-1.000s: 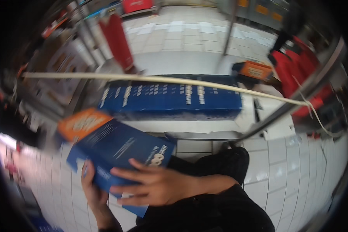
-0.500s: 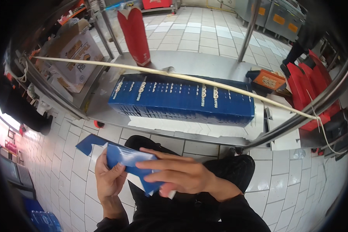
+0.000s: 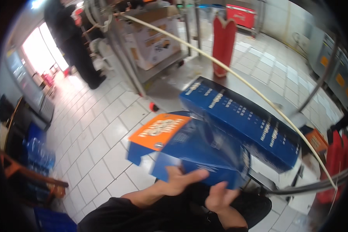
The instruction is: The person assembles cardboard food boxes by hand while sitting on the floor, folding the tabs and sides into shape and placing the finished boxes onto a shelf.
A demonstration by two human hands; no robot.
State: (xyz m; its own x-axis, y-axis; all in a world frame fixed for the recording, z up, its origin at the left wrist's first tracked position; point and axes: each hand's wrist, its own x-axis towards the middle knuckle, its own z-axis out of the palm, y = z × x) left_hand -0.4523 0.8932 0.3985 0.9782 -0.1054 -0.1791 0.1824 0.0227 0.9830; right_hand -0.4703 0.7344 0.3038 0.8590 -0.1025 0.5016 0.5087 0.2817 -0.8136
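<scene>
A blue carton with an orange flap (image 3: 208, 145) is opened out into a box shape, tilted above my lap. My left hand (image 3: 178, 181) grips its near side, thumb along the blue face and the other fingers partly hidden. At the lower right edge of the carton, my right hand (image 3: 222, 199) has bent fingers against the cardboard; motion blurs them slightly. Just beyond lies a long row of flat blue cartons (image 3: 243, 120), packed together on a steel shelf (image 3: 166, 89).
A pale stick (image 3: 236, 73) crosses diagonally above the shelf. A tall red carton (image 3: 223, 46) stands behind the row, and more red cartons (image 3: 338, 158) are at right. A large cardboard box (image 3: 154, 42) sits at far left. A person (image 3: 71, 42) stands beyond on the tiled floor.
The folded blue carton has been opened out, its orange flap now showing. It and both hands have moved to the right in view. The view has turned left, bringing the person into sight.
</scene>
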